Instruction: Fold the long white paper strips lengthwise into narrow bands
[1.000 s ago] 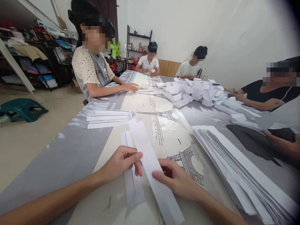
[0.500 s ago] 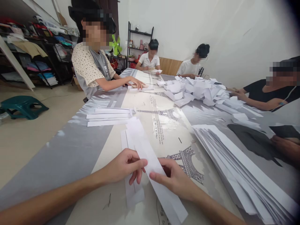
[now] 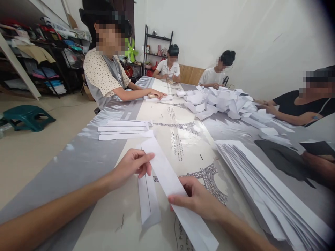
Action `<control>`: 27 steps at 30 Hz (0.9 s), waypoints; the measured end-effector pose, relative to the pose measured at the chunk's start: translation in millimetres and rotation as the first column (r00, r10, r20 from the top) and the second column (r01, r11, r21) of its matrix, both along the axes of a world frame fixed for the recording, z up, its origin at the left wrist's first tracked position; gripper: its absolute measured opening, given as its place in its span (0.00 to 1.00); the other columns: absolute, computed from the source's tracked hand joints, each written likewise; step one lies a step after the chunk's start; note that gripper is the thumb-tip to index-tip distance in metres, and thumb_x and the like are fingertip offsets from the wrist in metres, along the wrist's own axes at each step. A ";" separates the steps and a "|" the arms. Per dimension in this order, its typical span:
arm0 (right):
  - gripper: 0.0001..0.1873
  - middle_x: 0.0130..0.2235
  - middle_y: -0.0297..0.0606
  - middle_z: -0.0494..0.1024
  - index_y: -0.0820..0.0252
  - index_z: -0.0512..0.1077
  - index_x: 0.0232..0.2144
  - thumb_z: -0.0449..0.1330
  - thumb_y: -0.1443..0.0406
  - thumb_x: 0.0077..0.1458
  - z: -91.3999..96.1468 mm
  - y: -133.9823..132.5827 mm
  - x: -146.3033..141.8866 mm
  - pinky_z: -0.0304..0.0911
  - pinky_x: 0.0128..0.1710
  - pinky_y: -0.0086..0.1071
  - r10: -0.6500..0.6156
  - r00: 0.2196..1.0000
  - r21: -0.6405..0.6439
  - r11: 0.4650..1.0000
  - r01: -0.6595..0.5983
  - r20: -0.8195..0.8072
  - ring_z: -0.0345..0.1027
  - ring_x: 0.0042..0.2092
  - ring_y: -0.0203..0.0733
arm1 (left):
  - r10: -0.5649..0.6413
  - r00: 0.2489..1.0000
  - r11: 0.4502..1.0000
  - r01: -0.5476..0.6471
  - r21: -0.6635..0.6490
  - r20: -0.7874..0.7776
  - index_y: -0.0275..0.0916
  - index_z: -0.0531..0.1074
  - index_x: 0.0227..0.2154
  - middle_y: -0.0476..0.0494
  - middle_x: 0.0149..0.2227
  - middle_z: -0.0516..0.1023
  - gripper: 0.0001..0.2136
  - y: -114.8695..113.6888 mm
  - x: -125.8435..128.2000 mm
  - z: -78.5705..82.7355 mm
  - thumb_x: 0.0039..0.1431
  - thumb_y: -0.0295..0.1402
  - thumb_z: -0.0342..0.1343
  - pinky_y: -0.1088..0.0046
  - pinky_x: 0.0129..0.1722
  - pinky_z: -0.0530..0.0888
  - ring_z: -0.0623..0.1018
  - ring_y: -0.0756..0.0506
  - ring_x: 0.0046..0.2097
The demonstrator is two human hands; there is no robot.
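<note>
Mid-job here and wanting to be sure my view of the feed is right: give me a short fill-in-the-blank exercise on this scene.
1. The left hand and the right hand hold a paper strip coloured ____.
2. Of the two hands, the ____ one is nearer the strip's far end.
3. The long paper stack lies to the ____ of both hands.
4. The low stool is coloured ____.

Missing words: white; left; right; green.

From over here I see a green stool (image 3: pixel 29 118) on the floor (image 3: pixel 18 164), a bright green fan (image 3: pixel 132 50), and a black rack (image 3: pixel 159 37) by the white wall (image 3: pixel 209 28)
</note>
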State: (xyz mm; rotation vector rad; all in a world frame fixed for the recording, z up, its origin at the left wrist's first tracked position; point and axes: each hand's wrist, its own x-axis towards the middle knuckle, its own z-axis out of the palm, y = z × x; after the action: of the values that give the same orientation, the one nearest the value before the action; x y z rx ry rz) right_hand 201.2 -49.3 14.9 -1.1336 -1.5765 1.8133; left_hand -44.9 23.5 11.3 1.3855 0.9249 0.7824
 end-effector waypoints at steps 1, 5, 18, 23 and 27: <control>0.09 0.31 0.37 0.79 0.62 0.78 0.31 0.66 0.61 0.58 0.2 0.2 0.0 0.63 0.28 0.27 0.005 1.000 0.002 1.000 -0.005 0.001 0.70 0.29 0.35 | 0.039 0.999 0.999 -0.039 0.015 0.007 0.35 0.73 0.16 0.49 0.16 0.70 0.25 4.3 -2.6 -0.2 0.64 0.47 0.61 0.77 0.21 0.56 0.62 0.56 0.18; 0.08 0.31 0.36 0.79 0.62 0.78 0.30 0.67 0.62 0.58 -0.3 1.0 -0.1 0.64 0.28 0.27 0.002 1.000 0.005 1.000 -0.002 0.006 0.71 0.29 0.35 | 0.117 0.993 0.990 -0.118 0.082 0.024 0.36 0.73 0.17 0.52 0.15 0.64 0.24 18.8 -12.6 -1.8 0.64 0.47 0.60 0.76 0.23 0.54 0.59 0.55 0.19; 0.16 0.32 0.35 0.82 0.57 0.75 0.46 0.69 0.62 0.55 -1.4 5.5 4.3 0.66 0.28 0.29 -0.048 0.999 -0.005 0.999 0.048 0.007 0.74 0.31 0.39 | 0.080 0.997 0.995 -0.079 0.065 -0.003 0.36 0.73 0.19 0.52 0.15 0.62 0.26 21.0 -14.9 -3.8 0.66 0.50 0.55 0.74 0.24 0.53 0.58 0.53 0.21; 0.24 0.31 0.32 0.82 0.54 0.70 0.53 0.69 0.61 0.56 -1.2 3.4 4.0 0.64 0.28 0.28 -0.086 0.996 0.034 0.996 0.086 0.011 0.73 0.29 0.38 | 0.087 0.996 0.994 -0.085 0.066 -0.019 0.36 0.73 0.19 0.52 0.15 0.63 0.26 19.3 -12.3 -2.8 0.68 0.50 0.53 0.75 0.23 0.55 0.60 0.53 0.20; 0.24 0.31 0.32 0.81 0.54 0.69 0.54 0.68 0.61 0.57 -2.5 -1.2 -2.3 0.58 0.25 0.27 -0.111 0.994 0.054 0.992 0.110 0.018 0.67 0.27 0.35 | -0.035 0.999 0.999 0.036 0.024 -0.039 0.36 0.73 0.21 0.49 0.19 0.73 0.23 8.2 -4.7 -3.9 0.64 0.49 0.59 0.76 0.21 0.57 0.65 0.54 0.19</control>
State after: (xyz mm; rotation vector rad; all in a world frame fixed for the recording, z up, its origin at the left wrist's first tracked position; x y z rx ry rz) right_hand 198.9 -50.5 12.4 -1.1945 -1.5335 1.6838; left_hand -49.6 31.7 7.4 1.4395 0.9211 0.7448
